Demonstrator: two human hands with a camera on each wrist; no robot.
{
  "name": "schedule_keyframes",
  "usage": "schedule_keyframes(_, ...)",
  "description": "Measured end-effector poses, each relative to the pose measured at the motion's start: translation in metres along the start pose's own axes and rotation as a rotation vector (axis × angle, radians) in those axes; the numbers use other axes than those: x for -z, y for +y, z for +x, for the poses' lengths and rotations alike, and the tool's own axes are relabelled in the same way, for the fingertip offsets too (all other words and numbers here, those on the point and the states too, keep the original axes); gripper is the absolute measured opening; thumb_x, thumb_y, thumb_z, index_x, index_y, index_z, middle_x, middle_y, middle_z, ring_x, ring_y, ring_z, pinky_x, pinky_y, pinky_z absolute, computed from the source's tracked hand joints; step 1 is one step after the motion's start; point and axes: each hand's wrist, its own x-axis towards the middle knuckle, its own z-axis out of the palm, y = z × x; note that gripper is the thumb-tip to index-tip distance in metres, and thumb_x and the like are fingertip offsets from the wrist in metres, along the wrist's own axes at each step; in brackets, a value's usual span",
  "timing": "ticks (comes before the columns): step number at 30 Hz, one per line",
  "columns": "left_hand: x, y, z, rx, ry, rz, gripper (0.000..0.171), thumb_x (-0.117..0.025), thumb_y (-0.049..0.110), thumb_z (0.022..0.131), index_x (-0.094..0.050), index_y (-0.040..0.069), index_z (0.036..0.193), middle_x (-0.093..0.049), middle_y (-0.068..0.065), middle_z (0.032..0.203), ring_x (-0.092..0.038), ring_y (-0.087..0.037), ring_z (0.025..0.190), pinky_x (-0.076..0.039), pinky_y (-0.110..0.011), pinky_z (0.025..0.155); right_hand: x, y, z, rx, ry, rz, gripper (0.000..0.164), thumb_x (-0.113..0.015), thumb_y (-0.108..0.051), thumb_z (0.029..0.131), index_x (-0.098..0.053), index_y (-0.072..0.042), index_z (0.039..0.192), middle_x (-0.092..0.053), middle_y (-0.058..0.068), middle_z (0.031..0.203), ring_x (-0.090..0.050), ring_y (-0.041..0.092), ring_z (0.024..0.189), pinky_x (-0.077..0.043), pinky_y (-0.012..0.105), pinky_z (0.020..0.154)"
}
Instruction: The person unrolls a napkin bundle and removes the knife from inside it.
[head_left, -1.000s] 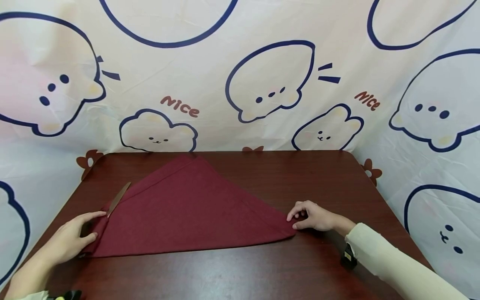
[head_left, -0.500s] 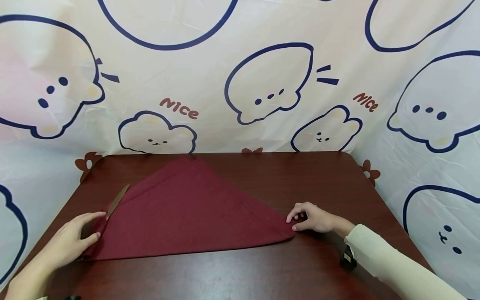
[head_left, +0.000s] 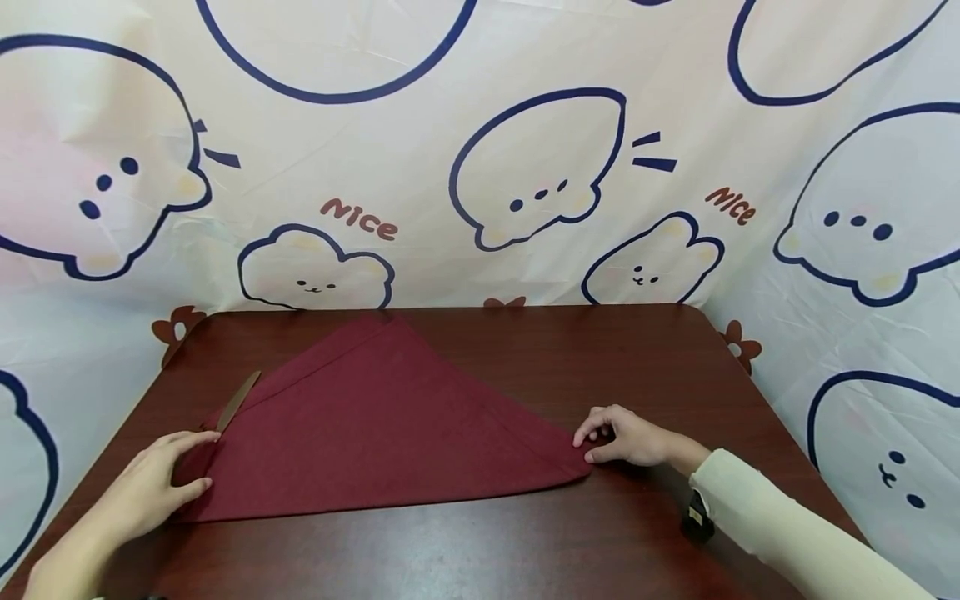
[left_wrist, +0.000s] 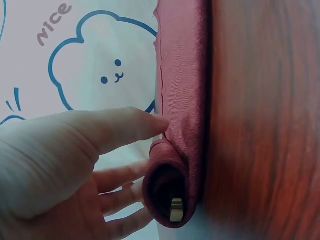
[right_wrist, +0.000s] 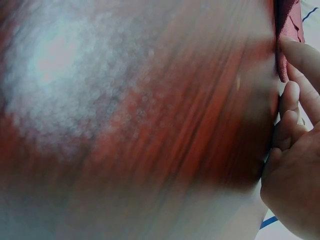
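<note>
A dark red cloth napkin (head_left: 375, 433) lies folded into a broad triangle, its far point near the table's back edge. At its left end the cloth is rolled up, and a table knife's blade (head_left: 239, 403) sticks out of the roll's far end. The left wrist view looks into the roll (left_wrist: 165, 192), where a brassy metal end (left_wrist: 176, 210) shows. My left hand (head_left: 150, 483) lies along the roll with fingers extended, thumb and index finger spread on the cloth. My right hand (head_left: 628, 435) pinches the napkin's right corner between thumb and bent index finger.
The dark wooden table (head_left: 465, 550) has a glossy surface that reflects light at the front. Pale curtain fabric (head_left: 420, 167) with cartoon drawings hangs behind it and at both sides.
My left hand has edged right over the cloth, covering more of the roll, with its thumb farther forward on the napkin. My right hand has stayed at the right corner.
</note>
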Motion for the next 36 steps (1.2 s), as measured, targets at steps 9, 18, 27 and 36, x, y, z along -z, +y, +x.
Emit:
schedule_keyframes(9, -0.0044, -0.0014, -0.0026, 0.016, -0.017, 0.012, 0.058, -0.082, 0.005, 0.078, -0.059, -0.004, 0.130, -0.048, -0.040, 0.130, -0.042, -0.059, 0.120, -0.034, -0.077, 0.092, -0.0007, 0.0000, 0.0004, 0.010, -0.007, -0.005, 0.014, -0.078, -0.016, 0.088, -0.076, -0.012, 0.102, -0.058, 0.007, 0.088, -0.048, 0.009, 0.083, -0.039, 0.024, 0.074)
schedule_keyframes(18, -0.0037, -0.0041, -0.0022, 0.013, -0.015, 0.040, 0.051, -0.080, 0.004, 0.080, -0.063, -0.003, 0.127, -0.049, -0.041, 0.128, -0.043, -0.059, 0.117, -0.035, -0.077, 0.091, 0.0000, 0.0020, 0.0006, -0.005, -0.003, -0.019, 0.014, -0.078, -0.017, 0.088, -0.076, -0.015, 0.102, -0.058, 0.000, 0.088, -0.049, 0.007, 0.084, -0.039, 0.024, 0.074)
schedule_keyframes(27, -0.0013, -0.0062, -0.0029, 0.011, -0.007, 0.044, 0.048, -0.076, 0.000, 0.082, -0.062, -0.003, 0.128, -0.050, -0.041, 0.127, -0.043, -0.060, 0.116, -0.035, -0.075, 0.091, 0.0009, 0.0002, 0.0001, -0.004, 0.001, -0.012, 0.014, -0.078, -0.017, 0.088, -0.076, -0.014, 0.102, -0.059, 0.003, 0.088, -0.049, 0.010, 0.083, -0.038, 0.025, 0.074)
schedule_keyframes(36, 0.0027, -0.0096, -0.0042, 0.029, -0.019, 0.023, 0.049, -0.074, -0.001, 0.083, -0.059, -0.004, 0.130, -0.051, -0.041, 0.128, -0.044, -0.059, 0.118, -0.038, -0.074, 0.092, 0.0016, -0.0006, 0.0005, -0.017, -0.009, 0.001, 0.015, -0.078, -0.016, 0.088, -0.076, -0.011, 0.102, -0.059, 0.008, 0.089, -0.049, 0.012, 0.084, -0.037, 0.025, 0.074)
